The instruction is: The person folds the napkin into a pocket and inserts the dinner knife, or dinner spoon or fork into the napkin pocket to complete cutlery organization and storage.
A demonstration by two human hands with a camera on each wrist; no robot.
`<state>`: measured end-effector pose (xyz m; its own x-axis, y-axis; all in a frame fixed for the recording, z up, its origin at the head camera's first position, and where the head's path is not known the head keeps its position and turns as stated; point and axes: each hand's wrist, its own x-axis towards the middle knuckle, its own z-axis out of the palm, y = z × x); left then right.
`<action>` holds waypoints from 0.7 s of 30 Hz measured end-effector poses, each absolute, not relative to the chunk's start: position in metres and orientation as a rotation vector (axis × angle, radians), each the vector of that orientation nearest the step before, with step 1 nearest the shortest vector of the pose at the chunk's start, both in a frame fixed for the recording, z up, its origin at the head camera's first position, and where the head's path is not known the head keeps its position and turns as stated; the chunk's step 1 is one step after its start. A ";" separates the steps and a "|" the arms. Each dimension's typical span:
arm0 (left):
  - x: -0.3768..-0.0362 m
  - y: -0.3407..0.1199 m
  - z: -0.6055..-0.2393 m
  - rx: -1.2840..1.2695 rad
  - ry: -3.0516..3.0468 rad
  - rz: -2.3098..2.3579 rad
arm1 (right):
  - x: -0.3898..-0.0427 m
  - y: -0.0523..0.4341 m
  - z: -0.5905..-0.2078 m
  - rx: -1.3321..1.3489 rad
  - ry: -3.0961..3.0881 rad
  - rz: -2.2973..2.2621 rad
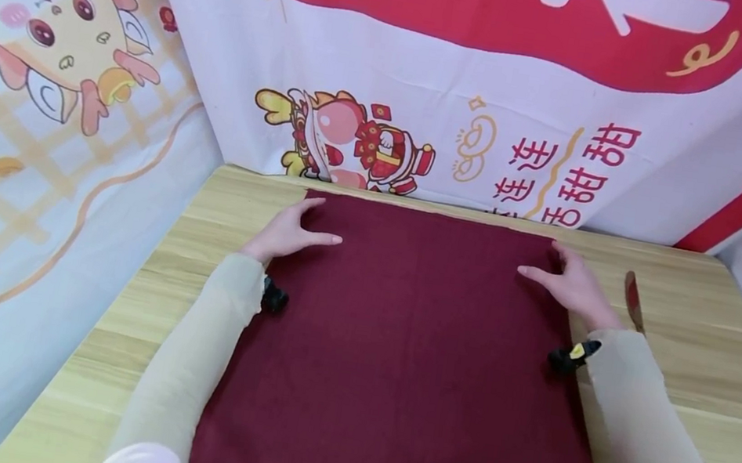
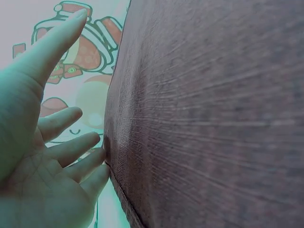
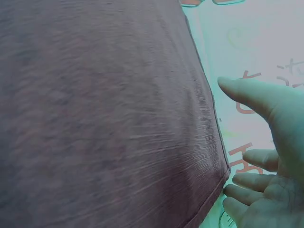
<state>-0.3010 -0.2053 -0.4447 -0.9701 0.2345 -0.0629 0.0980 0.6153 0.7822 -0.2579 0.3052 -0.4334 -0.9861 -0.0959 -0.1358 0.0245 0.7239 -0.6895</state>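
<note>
A dark red rectangular felt cloth (image 1: 411, 348) lies spread flat on the light wooden bench (image 1: 694, 364), running from just short of the bench's far edge to its near edge and filling most of the middle. The left hand (image 1: 288, 234) rests flat at the cloth's far left corner, fingers straight and spread, the thumb lying out across the red fabric. In the left wrist view the fingertips (image 2: 97, 159) meet the cloth's edge (image 2: 111, 156) and nothing is gripped. The right hand (image 1: 567, 279) mirrors it at the far right corner, also flat and relaxed, thumb pointing inward over the cloth. In the right wrist view its fingertips (image 3: 237, 192) sit just beside the cloth's corner (image 3: 223, 173), and whether they touch it I cannot tell.

Both forearms, in pale beige sleeves (image 1: 198, 349), reach forward along the cloth's left and right edges, each with a small black camera mount (image 1: 273, 297) at the wrist. A narrow red strip (image 1: 633, 300) lies on the bench just right of the right hand. Behind the far edge hangs a white and red printed banner with a cartoon dragon (image 1: 348, 137), and a pale cartoon-printed sheet (image 1: 48, 44) covers the left side.
</note>
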 end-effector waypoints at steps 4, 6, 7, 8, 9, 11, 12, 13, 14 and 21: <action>-0.313 -0.208 -0.448 0.220 2.646 1.407 | -0.267 0.306 -0.432 -0.025 2.736 -1.176; -0.319 -0.211 -0.449 0.191 2.637 1.461 | -0.271 0.306 -0.431 0.003 2.716 -1.216; -0.321 -0.212 -0.450 0.175 2.639 1.480 | -0.272 0.306 -0.431 0.019 2.703 -1.239; -0.322 -0.213 -0.449 0.151 2.640 1.495 | -0.273 0.307 -0.431 0.034 2.693 -1.252; -0.324 -0.214 -0.449 0.126 2.641 1.510 | -0.274 0.306 -0.430 0.050 2.681 -1.274; -0.325 -0.215 -0.449 0.063 2.652 1.529 | -0.276 0.306 -0.430 0.075 2.666 -1.299; -0.326 -0.216 -0.448 0.031 2.654 1.547 | -0.277 0.305 -0.430 0.084 2.660 -1.313; -0.326 -0.216 -0.448 -0.003 2.657 1.563 | -0.277 0.304 -0.431 0.093 2.656 -1.326; -0.327 -0.215 -0.447 -0.038 2.658 1.585 | -0.278 0.303 -0.431 0.099 2.656 -1.333; -0.327 -0.207 -0.438 -0.296 2.549 1.790 | -0.282 0.298 -0.430 0.163 2.649 -1.440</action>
<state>-0.3271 -0.2067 -0.4384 -0.9820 -0.1465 -0.1189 -0.1616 0.3277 0.9309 -0.2824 0.2983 -0.4299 -0.9868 0.0364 -0.1580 0.1524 0.5409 -0.8272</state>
